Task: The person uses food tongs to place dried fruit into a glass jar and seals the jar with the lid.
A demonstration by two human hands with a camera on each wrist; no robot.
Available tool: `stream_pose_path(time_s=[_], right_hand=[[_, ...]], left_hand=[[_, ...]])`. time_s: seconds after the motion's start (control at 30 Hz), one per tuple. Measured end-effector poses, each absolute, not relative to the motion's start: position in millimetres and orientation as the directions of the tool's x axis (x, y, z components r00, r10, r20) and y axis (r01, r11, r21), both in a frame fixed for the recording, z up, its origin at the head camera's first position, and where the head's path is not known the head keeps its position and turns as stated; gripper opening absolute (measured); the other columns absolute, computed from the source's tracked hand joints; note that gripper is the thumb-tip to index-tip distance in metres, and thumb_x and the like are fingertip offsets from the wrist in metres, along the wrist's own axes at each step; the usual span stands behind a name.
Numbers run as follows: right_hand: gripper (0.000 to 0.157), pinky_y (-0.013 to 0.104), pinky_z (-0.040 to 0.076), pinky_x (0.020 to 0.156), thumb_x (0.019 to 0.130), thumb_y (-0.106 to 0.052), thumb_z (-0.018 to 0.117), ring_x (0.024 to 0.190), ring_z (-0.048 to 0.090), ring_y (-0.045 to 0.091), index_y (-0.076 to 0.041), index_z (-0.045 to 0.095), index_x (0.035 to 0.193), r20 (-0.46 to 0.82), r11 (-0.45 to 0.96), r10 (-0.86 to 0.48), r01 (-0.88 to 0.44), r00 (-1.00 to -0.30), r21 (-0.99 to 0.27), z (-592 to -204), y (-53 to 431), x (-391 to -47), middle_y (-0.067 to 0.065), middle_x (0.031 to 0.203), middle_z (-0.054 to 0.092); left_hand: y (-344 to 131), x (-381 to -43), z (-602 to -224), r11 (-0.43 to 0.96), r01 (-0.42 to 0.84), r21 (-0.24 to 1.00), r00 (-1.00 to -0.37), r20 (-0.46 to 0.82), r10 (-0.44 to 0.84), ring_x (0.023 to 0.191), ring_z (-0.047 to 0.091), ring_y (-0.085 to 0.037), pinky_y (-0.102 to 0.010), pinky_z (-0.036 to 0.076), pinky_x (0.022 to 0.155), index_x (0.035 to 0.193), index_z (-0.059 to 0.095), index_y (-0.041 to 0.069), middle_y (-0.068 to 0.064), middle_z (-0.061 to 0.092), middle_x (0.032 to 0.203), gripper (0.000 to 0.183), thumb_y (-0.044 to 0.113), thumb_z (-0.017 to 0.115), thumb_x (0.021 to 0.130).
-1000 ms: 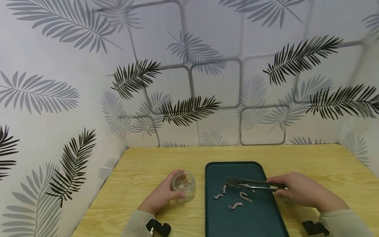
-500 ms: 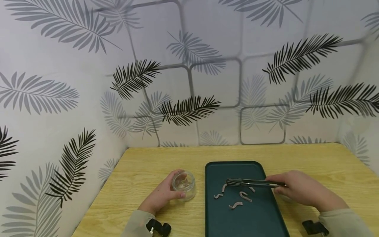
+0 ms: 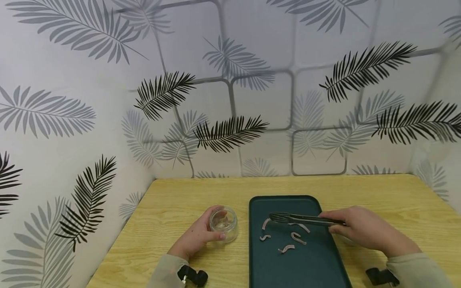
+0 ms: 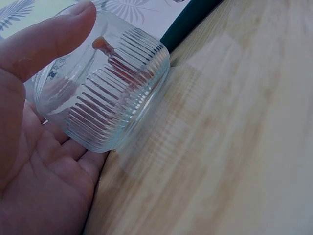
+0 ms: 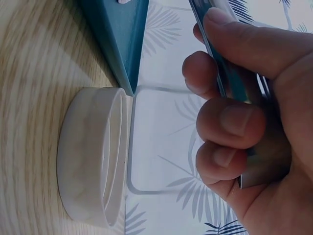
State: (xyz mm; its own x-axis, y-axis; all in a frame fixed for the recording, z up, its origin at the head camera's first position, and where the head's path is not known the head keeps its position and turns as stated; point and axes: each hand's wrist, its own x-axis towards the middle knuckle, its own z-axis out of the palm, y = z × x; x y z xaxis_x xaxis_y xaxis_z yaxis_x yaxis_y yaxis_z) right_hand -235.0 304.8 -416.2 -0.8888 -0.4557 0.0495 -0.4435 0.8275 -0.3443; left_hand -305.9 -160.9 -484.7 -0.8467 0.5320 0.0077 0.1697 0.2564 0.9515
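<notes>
My left hand (image 3: 196, 236) holds a clear ribbed glass jar (image 3: 227, 232), thumb on the near side and fingers around the far side. A reddish-brown strip (image 4: 117, 61) shows through its glass in the left wrist view. On the dark green tray (image 3: 299, 272) lie several thin, curled, brownish-pink strips (image 3: 298, 239). My right hand (image 3: 367, 230) grips metal tongs (image 3: 309, 219) from the tray's right side, fingers wrapped around the handle. The tong arms are squeezed together, their tips overlapping the upper strips; I cannot tell whether they pinch one.
Beside the tray, below my right hand, a round whitish lid (image 5: 88, 152) sits on the wooden table (image 3: 187, 196). A leaf-patterned wall (image 3: 259, 152) rises behind the table's far edge.
The tong arms have come together and their tips have shifted slightly left. The upper-left strip has moved left, and more of the strip below the tongs shows. The left hand and jar stay put.
</notes>
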Motion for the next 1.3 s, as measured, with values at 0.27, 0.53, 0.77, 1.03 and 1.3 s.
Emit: stream_pose_path(time_s=[0.27, 0.53, 0.77, 1.03, 1.3], right_hand=[[0.047, 0.033, 0.05, 0.069, 0.098, -0.037, 0.067, 0.074, 0.061, 0.001, -0.02, 0.063, 0.141, 0.063, 0.804, -0.473, -0.459, -0.879, -0.378, -414, 298, -234, -0.009, 0.106, 0.073], [0.048, 0.028, 0.039, 0.06, 0.1, -0.037, 0.063, 0.05, 0.039, 0.001, -0.023, 0.058, 0.146, 0.079, 0.767, -0.491, -0.474, -0.867, -0.433, -411, 286, -230, -0.016, 0.061, 0.047], [0.048, 0.031, 0.045, 0.066, 0.102, -0.041, 0.059, 0.074, 0.057, -0.003, -0.024, 0.056, 0.147, 0.152, 0.726, -0.539, -0.549, -0.828, -0.415, -406, 268, -230, -0.009, 0.107, 0.071], [0.049, 0.03, 0.043, 0.065, 0.102, -0.046, 0.056, 0.069, 0.054, -0.005, -0.023, 0.059, 0.145, 0.21, 0.735, -0.537, -0.575, -0.817, -0.359, -400, 243, -237, -0.008, 0.116, 0.071], [0.048, 0.027, 0.041, 0.061, 0.098, -0.03, 0.067, 0.052, 0.042, -0.002, -0.024, 0.058, 0.145, 0.216, 0.739, -0.551, -0.592, -0.806, -0.322, -393, 217, -241, -0.015, 0.104, 0.07]], left_hand=[[-161, -305, -485, 0.246, 0.166, 0.955, -0.845, 0.009, 0.535, 0.139, 0.043, -0.028, -0.048, 0.032, 0.111, 0.155, 0.034, 0.018, -0.009, 0.044, 0.154, 0.082, 0.023, 0.081, 0.089], [-159, -306, -485, 0.235, 0.16, 0.959, -0.841, 0.008, 0.54, 0.14, 0.042, -0.028, -0.048, 0.031, 0.112, 0.156, 0.034, 0.019, -0.009, 0.043, 0.154, 0.082, 0.022, 0.081, 0.089], [-159, -305, -485, 0.234, 0.159, 0.959, -0.841, 0.008, 0.54, 0.139, 0.042, -0.03, -0.049, 0.033, 0.111, 0.156, 0.032, 0.017, -0.011, 0.042, 0.155, 0.081, 0.021, 0.08, 0.09], [-160, -305, -487, 0.251, 0.159, 0.955, -0.851, 0.004, 0.525, 0.139, 0.042, -0.029, -0.05, 0.03, 0.113, 0.156, 0.032, 0.015, -0.01, 0.044, 0.153, 0.083, 0.02, 0.081, 0.089], [-160, -305, -485, 0.24, 0.133, 0.962, -0.855, -0.01, 0.518, 0.136, 0.045, -0.03, -0.045, 0.036, 0.108, 0.157, 0.031, 0.016, -0.012, 0.039, 0.155, 0.084, 0.021, 0.081, 0.089]])
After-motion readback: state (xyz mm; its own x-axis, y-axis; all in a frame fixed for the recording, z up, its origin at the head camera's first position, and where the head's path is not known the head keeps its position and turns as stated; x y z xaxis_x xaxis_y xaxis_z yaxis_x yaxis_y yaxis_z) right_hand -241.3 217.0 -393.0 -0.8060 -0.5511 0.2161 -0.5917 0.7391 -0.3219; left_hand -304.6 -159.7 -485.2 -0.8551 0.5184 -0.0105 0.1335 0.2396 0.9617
